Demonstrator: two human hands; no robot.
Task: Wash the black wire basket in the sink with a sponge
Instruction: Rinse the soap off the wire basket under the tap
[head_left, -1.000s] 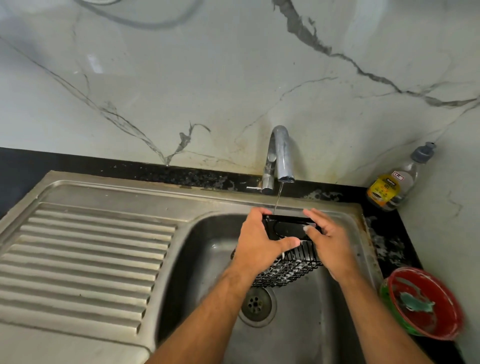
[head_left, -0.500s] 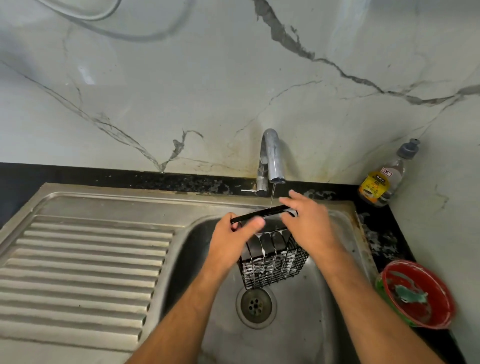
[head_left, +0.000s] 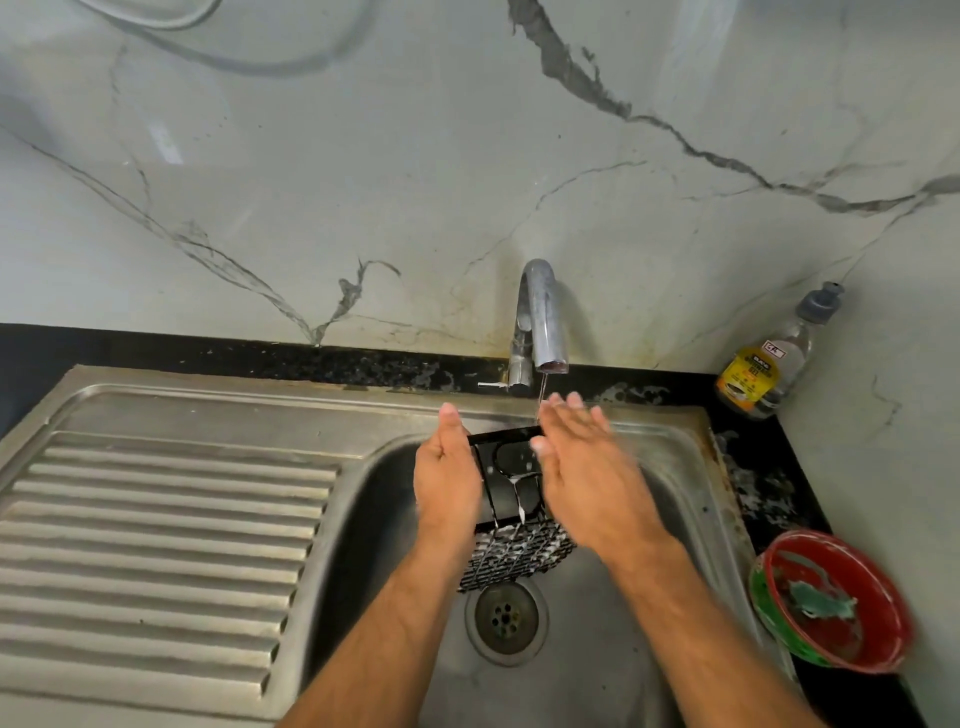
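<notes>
The black wire basket (head_left: 511, 491) hangs over the steel sink (head_left: 691, 499), under a thin stream from the faucet (head_left: 540, 322). Its flat black plate faces me and its wet mesh part (head_left: 519, 558) points down toward the drain (head_left: 506, 616). My left hand (head_left: 447, 483) holds the basket's left side, thumb up by the top bar. With straight, blurred fingers, my right hand (head_left: 584, 467) lies against the right side, its thumb touching the plate. A green sponge (head_left: 821, 605) sits in a red bowl (head_left: 883, 592) on the counter to the right.
A ribbed steel drainboard (head_left: 156, 519) spreads to the left of the basin. A dish soap bottle (head_left: 758, 364) stands in the back right corner on the black counter. The marble wall rises right behind the faucet.
The basket has been turned so its plate stands upright facing me. My right hand has let go of the top bar and now lies flat along the right side, moving.
</notes>
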